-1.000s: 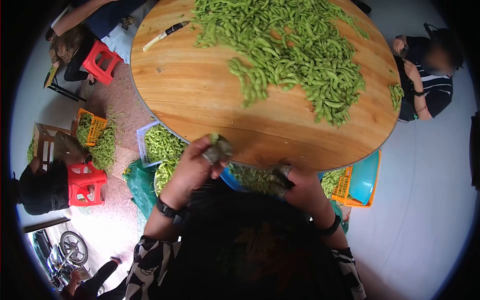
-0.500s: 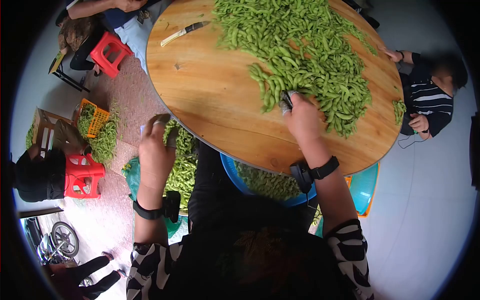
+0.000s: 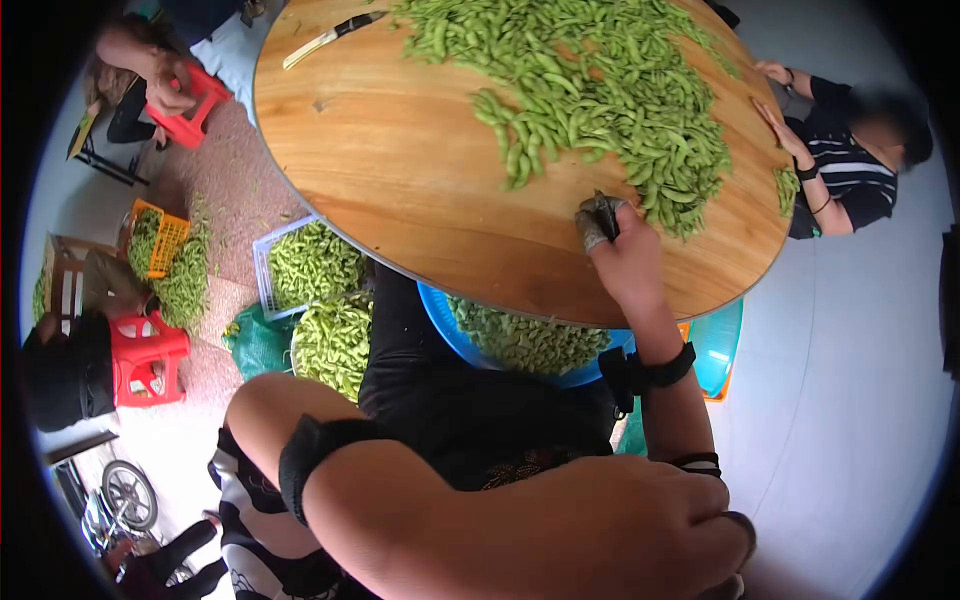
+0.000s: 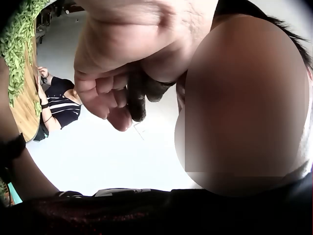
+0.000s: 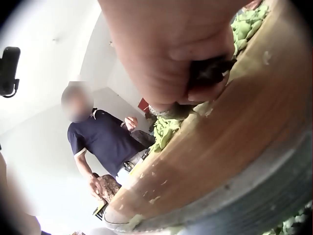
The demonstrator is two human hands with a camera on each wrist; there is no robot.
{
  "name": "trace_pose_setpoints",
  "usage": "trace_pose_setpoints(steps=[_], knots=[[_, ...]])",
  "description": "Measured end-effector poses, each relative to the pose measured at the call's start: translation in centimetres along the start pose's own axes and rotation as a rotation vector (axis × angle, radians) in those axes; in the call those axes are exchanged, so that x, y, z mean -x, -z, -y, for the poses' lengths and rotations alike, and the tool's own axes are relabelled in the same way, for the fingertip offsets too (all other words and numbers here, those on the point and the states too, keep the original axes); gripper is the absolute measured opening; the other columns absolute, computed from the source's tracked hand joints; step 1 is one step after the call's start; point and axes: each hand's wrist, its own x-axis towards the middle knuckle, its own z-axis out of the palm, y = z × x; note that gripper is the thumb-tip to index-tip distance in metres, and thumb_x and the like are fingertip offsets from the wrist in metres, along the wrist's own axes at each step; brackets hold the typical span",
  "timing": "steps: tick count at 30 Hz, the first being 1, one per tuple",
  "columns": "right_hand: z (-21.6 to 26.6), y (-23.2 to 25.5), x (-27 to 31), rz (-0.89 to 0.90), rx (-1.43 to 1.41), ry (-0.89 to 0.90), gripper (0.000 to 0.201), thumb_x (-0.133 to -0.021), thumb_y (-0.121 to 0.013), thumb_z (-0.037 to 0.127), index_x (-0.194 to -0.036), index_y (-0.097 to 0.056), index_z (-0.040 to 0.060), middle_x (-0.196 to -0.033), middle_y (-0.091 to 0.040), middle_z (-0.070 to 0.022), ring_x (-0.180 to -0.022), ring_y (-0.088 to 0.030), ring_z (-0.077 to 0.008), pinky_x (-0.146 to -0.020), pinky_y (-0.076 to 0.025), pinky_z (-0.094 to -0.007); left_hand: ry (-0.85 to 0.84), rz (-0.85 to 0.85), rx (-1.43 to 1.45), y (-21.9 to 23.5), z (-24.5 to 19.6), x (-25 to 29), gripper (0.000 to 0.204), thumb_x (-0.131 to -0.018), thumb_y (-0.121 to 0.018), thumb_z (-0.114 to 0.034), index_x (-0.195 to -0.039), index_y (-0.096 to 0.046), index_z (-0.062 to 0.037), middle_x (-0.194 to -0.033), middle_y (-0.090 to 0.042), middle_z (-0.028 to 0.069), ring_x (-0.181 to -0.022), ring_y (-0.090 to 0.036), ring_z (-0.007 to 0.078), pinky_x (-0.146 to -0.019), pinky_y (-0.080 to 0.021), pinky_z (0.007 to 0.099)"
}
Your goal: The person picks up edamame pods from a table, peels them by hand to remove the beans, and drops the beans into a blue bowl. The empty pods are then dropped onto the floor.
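Note:
My right hand [image 3: 630, 262] is over the front of the round wooden table [image 3: 420, 190], near the pile of green soybean pods [image 3: 590, 90]. It grips a small black tool [image 5: 208, 73], mostly hidden in the fist. A grey, worn wrapping covers a finger [image 3: 590, 228] of this hand. My left arm is folded up across the bottom of the head view, with the left hand [image 3: 660, 520] raised close to the camera. In the left wrist view that hand [image 4: 127, 54] is beside a blurred face, its fingers loosely bent and holding nothing; two fingertips [image 4: 138, 105] have dark coverings.
A knife [image 3: 330, 40] lies at the table's far left. Below the front edge are a blue basin [image 3: 440, 320] of shelled beans and a lilac basket [image 3: 265, 270] of pods. A seated person [image 3: 850, 170] is at the right; a red stool [image 3: 145, 360] stands at left.
The left hand has risen from beside the table's left edge toward the face. The right hand, over the basin earlier, went up to the pods and has drawn back slightly, still gripping the black tool.

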Motion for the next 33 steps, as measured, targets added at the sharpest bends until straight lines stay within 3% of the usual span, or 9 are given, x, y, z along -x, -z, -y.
trace_pose_setpoints(steps=[1,2,4,7,11,14,17,24,33], knots=[[-0.8,-0.1,0.4,-0.006,-0.091,-0.016,0.025,-0.079,-0.068,0.017,-0.097,-0.062,0.0001,-0.079,-0.065,-0.0202,-0.073,-0.066,-0.032,-0.068,-0.05,-0.0373,0.374,0.313,0.232,2.0,-1.5,-0.9,0.024,-0.068,-0.066,-0.005,-0.087,-0.051,-0.0039,-0.088,-0.053,0.0112,-0.077,-0.058,0.0311,-0.064,-0.049,0.0365],[-0.9,0.3,0.9,-0.018,-0.091,-0.023,0.025,-0.079,-0.068,0.017,-0.097,-0.062,0.0001,-0.079,-0.065,-0.0202,-0.073,-0.066,-0.032,-0.068,-0.05,-0.0373,0.375,0.327,0.232,1.3,-1.1,-0.5,0.024,-0.068,-0.066,-0.005,-0.087,-0.051,-0.0039,-0.088,-0.053,0.0112,-0.077,-0.058,0.0311,-0.064,-0.049,0.0365],[-0.7,0.5,1.9,0.038,-0.282,-0.093,0.021,-0.083,-0.067,0.01,-0.1,-0.062,-0.0007,-0.08,-0.067,-0.0111,-0.074,-0.065,-0.0167,-0.068,-0.05,-0.0292,0.159,-0.135,0.192,-1.0,0.5,1.6,0.029,-0.074,-0.074,-0.012,-0.099,-0.065,-0.0013,-0.1,-0.063,0.0122,-0.089,-0.063,0.0268,-0.073,-0.051,0.0353],[0.6,1.3,3.9,0.009,-0.527,-0.037,0.017,-0.085,-0.064,0.001,-0.102,-0.063,-0.0009,-0.087,-0.067,-0.0036,-0.079,-0.06,-0.0077,-0.072,-0.049,-0.0237,-0.209,-0.143,0.148,0.3,4.8,3.5,0.026,-0.089,-0.062,-0.018,-0.104,-0.061,0.003,-0.099,-0.063,0.0208,-0.083,-0.064,0.0343,-0.076,-0.054,0.0396],[2.4,3.0,6.1,0.168,-0.631,-0.011,0.02,-0.087,-0.063,-0.002,-0.107,-0.061,-0.0008,-0.096,-0.067,-0.0029,-0.087,-0.06,-0.0075,-0.079,-0.05,-0.0247,0.29,-0.649,-0.394,3.1,12.5,6.3,0.023,-0.086,-0.058,-0.002,-0.109,-0.061,-0.0023,-0.093,-0.066,0.0115,-0.082,-0.065,0.0206,-0.069,-0.051,0.0299],[3.2,3.4,7.1,0.297,-0.742,-0.049,0.022,-0.087,-0.063,-0.001,-0.109,-0.061,-0.002,-0.098,-0.067,-0.003,-0.09,-0.06,-0.0074,-0.081,-0.05,-0.0245,0.416,-0.525,-0.444,2.7,15.8,6.7,0.019,-0.089,-0.052,-0.006,-0.106,-0.061,-0.0011,-0.089,-0.066,0.0089,-0.078,-0.063,0.0155,-0.066,-0.05,0.028],[3.0,3.1,7.6,0.34,-0.744,-0.04,0.023,-0.087,-0.063,0.0,-0.11,-0.06,-0.0026,-0.098,-0.066,-0.0029,-0.092,-0.06,-0.0077,-0.081,-0.049,-0.0242,0.696,-0.333,0.261,2.3,16.3,6.5,0.021,-0.097,-0.048,-0.021,-0.099,-0.061,-0.0039,-0.085,-0.063,0.0029,-0.067,-0.054,0.0083,-0.06,-0.042,0.0212],[4.0,3.2,8.0,0.261,-0.579,0.07,0.028,-0.089,-0.059,0.002,-0.116,-0.059,-0.0009,-0.093,-0.067,-0.0038,-0.085,-0.061,-0.0096,-0.079,-0.049,-0.0255,0.693,-0.468,0.598,1.6,16.6,7.0,0.017,-0.094,-0.057,-0.02,-0.096,-0.062,-0.0041,-0.081,-0.064,0.003,-0.064,-0.051,0.0068,-0.057,-0.04,0.0196],[3.8,3.8,8.9,0.29,-0.425,0.177,0.044,-0.087,-0.051,-0.001,-0.131,-0.05,0.0006,-0.082,-0.061,-0.0017,-0.074,-0.057,-0.0096,-0.071,-0.047,-0.024,0.42,-0.576,0.092,0.8,17.7,6.5,0.011,-0.088,-0.061,-0.002,-0.098,-0.065,-0.0027,-0.091,-0.066,0.0017,-0.076,-0.059,0.0116,-0.069,-0.047,0.0248]])
